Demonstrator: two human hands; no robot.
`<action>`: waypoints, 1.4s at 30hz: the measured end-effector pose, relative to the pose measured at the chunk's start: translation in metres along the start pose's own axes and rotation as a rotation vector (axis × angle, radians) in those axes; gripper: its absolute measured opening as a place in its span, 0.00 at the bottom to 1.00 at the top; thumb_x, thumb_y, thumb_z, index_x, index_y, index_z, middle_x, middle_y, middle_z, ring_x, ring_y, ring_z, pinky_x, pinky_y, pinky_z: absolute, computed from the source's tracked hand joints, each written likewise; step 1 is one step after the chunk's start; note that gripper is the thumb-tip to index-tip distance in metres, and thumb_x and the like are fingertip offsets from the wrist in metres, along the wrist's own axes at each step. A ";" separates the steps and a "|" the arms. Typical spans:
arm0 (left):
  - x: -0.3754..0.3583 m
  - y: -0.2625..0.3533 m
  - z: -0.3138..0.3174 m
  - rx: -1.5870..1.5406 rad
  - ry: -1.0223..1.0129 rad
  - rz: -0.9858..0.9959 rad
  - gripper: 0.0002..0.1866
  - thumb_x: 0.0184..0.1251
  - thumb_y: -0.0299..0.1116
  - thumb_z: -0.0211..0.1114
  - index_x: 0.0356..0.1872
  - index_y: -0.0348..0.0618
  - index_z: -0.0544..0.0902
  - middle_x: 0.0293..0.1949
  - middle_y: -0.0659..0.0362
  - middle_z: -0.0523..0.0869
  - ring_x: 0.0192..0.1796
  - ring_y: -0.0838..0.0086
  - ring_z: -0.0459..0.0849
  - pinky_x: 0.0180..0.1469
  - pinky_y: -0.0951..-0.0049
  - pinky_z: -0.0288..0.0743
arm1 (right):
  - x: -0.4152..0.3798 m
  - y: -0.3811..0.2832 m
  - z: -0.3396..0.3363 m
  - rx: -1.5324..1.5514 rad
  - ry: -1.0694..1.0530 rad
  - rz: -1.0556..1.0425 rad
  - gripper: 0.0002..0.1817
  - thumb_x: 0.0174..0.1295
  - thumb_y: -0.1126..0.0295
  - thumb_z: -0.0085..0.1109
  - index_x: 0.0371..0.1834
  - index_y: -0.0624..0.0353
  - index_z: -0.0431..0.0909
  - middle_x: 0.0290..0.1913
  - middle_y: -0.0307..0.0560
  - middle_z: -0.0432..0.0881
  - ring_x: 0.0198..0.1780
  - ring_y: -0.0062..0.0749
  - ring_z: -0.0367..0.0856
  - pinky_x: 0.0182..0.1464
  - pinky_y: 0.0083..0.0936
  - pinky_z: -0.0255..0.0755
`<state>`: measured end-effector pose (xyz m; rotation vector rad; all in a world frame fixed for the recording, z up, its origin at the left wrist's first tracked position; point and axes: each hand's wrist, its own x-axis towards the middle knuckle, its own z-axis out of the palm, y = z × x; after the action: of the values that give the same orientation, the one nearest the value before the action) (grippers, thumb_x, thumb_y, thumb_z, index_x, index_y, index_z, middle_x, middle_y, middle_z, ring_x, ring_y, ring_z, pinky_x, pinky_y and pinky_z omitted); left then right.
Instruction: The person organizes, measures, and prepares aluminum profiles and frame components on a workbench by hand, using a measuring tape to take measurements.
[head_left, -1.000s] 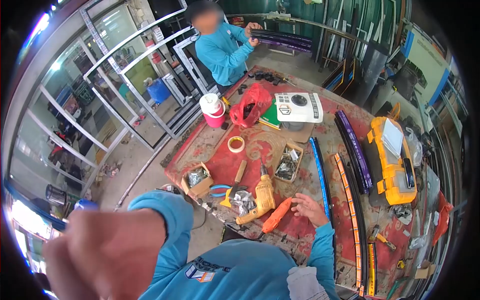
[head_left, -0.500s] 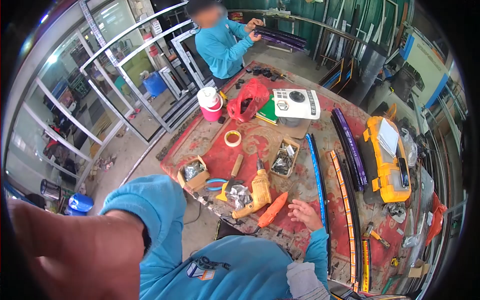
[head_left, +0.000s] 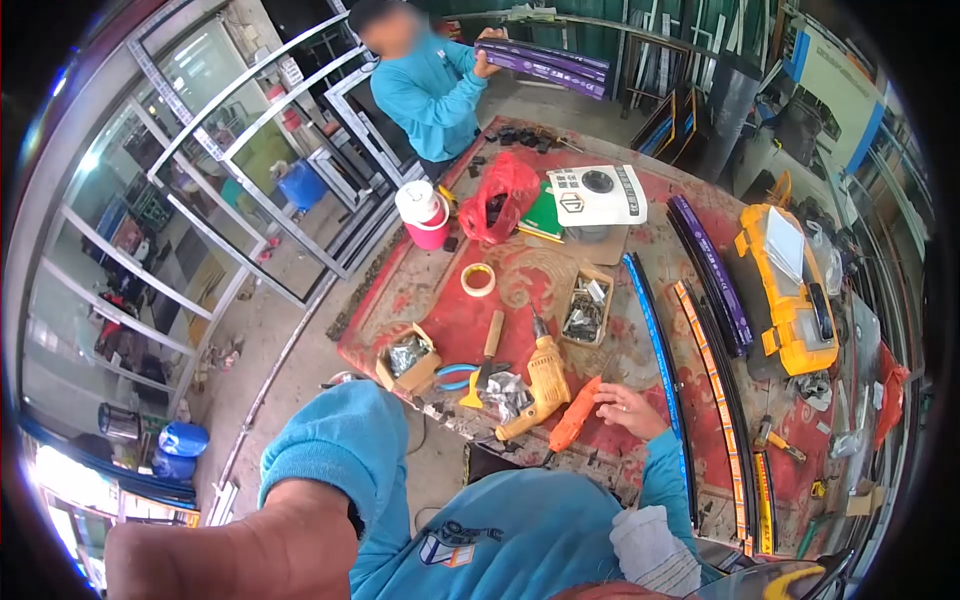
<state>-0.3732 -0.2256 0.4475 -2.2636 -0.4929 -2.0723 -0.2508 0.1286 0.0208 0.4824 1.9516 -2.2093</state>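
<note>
My right hand (head_left: 632, 410) is open over the red cloth, palm turned partly up. Its fingertips lie right at the side of an orange corded tool (head_left: 575, 415) with a tapered body. My left hand (head_left: 230, 545) looms large and blurred at the lower left, close to the camera, its fingers hidden. Left of the orange tool lies a yellow power drill (head_left: 546, 380) with a bit fitted. Beside the drill are a crumpled clear plastic bag (head_left: 510, 395), a wooden-handled tool (head_left: 493, 335) and blue-handled pliers (head_left: 455, 376).
Boxes of small hardware (head_left: 585, 308) (head_left: 408, 358) and a tape roll (head_left: 478, 279) lie on the table (head_left: 540, 265). Long blue (head_left: 655, 345), orange (head_left: 715, 385) and purple (head_left: 710, 270) strips run along the right, near a yellow case (head_left: 785, 295). A person (head_left: 425, 85) across holds purple profiles (head_left: 545, 68).
My right hand has come up to the orange tool, which now lies against its fingertips. My left forearm and the whole scene have shifted right in view. The other person's profiles are held more level.
</note>
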 end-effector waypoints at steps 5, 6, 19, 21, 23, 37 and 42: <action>0.000 -0.020 -0.008 -0.122 0.046 0.011 0.15 0.66 0.48 0.65 0.44 0.52 0.88 0.48 0.64 0.87 0.59 0.74 0.79 0.75 0.58 0.52 | 0.000 0.002 -0.001 -0.026 -0.004 0.046 0.31 0.69 0.68 0.59 0.74 0.60 0.61 0.65 0.49 0.74 0.55 0.30 0.80 0.52 0.27 0.76; -0.005 -0.023 -0.011 -0.164 0.055 0.038 0.15 0.66 0.48 0.65 0.45 0.52 0.88 0.48 0.64 0.87 0.59 0.74 0.79 0.76 0.58 0.51 | 0.002 -0.004 -0.005 -0.050 0.000 0.015 0.32 0.69 0.68 0.60 0.74 0.60 0.61 0.65 0.49 0.74 0.56 0.31 0.80 0.52 0.27 0.76; -0.017 -0.043 -0.022 0.066 0.261 0.520 0.19 0.70 0.49 0.60 0.48 0.44 0.83 0.54 0.56 0.82 0.71 0.60 0.67 0.78 0.48 0.44 | -0.009 -0.039 -0.006 -0.048 0.056 0.069 0.33 0.68 0.66 0.63 0.74 0.61 0.62 0.66 0.50 0.74 0.62 0.30 0.74 0.62 0.29 0.72; -0.026 -0.032 -0.044 0.450 0.282 0.557 0.15 0.71 0.44 0.61 0.50 0.46 0.81 0.60 0.54 0.78 0.76 0.59 0.59 0.79 0.46 0.39 | -0.005 -0.037 -0.008 -0.055 0.093 -0.011 0.33 0.68 0.66 0.63 0.74 0.60 0.62 0.65 0.49 0.74 0.59 0.28 0.76 0.61 0.27 0.72; -0.035 -0.028 -0.061 0.501 0.305 0.509 0.15 0.71 0.44 0.62 0.50 0.46 0.81 0.60 0.54 0.78 0.75 0.59 0.59 0.78 0.47 0.40 | -0.002 -0.041 -0.007 -0.095 0.096 -0.005 0.33 0.68 0.66 0.63 0.74 0.60 0.62 0.65 0.49 0.74 0.58 0.26 0.76 0.60 0.27 0.72; -0.142 -0.071 -0.253 0.673 0.433 0.348 0.16 0.71 0.42 0.62 0.52 0.46 0.81 0.60 0.55 0.79 0.71 0.61 0.64 0.73 0.50 0.47 | 0.064 -0.101 0.043 -0.173 0.243 0.014 0.31 0.68 0.65 0.64 0.72 0.57 0.65 0.61 0.42 0.76 0.54 0.19 0.75 0.55 0.23 0.73; -0.154 -0.100 -0.350 0.762 0.460 0.486 0.16 0.71 0.42 0.63 0.53 0.45 0.81 0.60 0.55 0.80 0.70 0.62 0.66 0.72 0.51 0.50 | 0.114 -0.143 0.080 -0.340 0.217 0.004 0.31 0.69 0.66 0.63 0.73 0.59 0.64 0.62 0.45 0.76 0.54 0.22 0.77 0.57 0.25 0.73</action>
<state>-0.7463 -0.2452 0.3171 -1.2751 -0.5116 -1.6700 -0.4152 0.0810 0.1240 0.6928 2.3699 -1.8300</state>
